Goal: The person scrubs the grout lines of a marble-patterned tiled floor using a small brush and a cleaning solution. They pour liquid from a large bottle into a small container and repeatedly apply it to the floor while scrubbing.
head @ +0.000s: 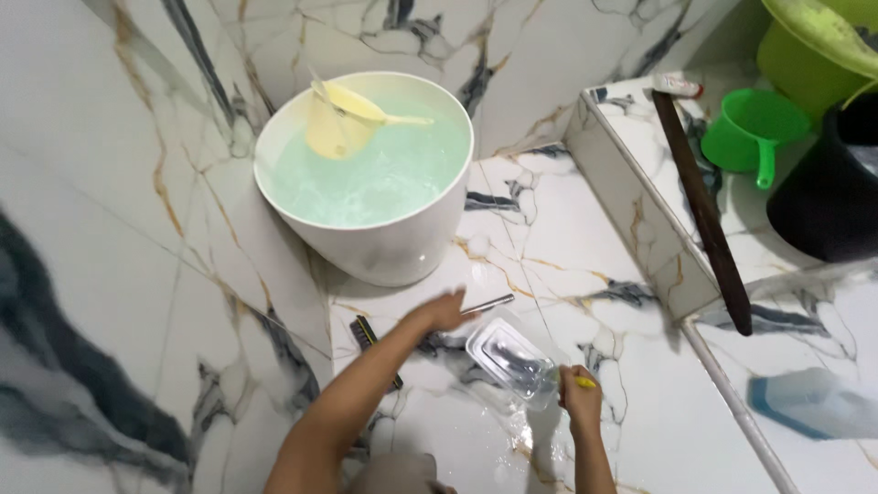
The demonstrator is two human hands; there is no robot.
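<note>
Head view, looking down at a marble-patterned tiled floor (640, 430), wet near the hands.

Left hand (439, 311): reaches forward over the floor, fingers on or just at a thin metal tool (489, 304) that lies flat on the tile. Whether the fingers are closed round it cannot be told; the hand looks loosely spread.

Right hand (578, 395): clenched round a small yellow object (585, 382), only its tip showing. It sits just beside the near right corner of a clear plastic tray (510, 359).

Clear plastic tray: lies flat on the floor between the two hands, a film of water around it, something dark showing through its base.

Handling judgement: the tray is likely light and thin-walled, flexing if squeezed. Wet plastic on wet tile will be slippery. Best hold is probably the raised rim along a long edge, pinched, not the flat face.

Surroundings: black comb-like brush (364, 335) just left of the left forearm. White tub (366, 174) full of pale water stands further back against the wall, with a yellow dipper (338, 114) floating in it. A raised tiled ledge (631, 210) at right carries a dark wooden stick (702, 215), a green dipper (754, 128) and a black bucket (828, 197). A blurred blue-and-white object (814, 402) lies on the floor at far right.
</note>
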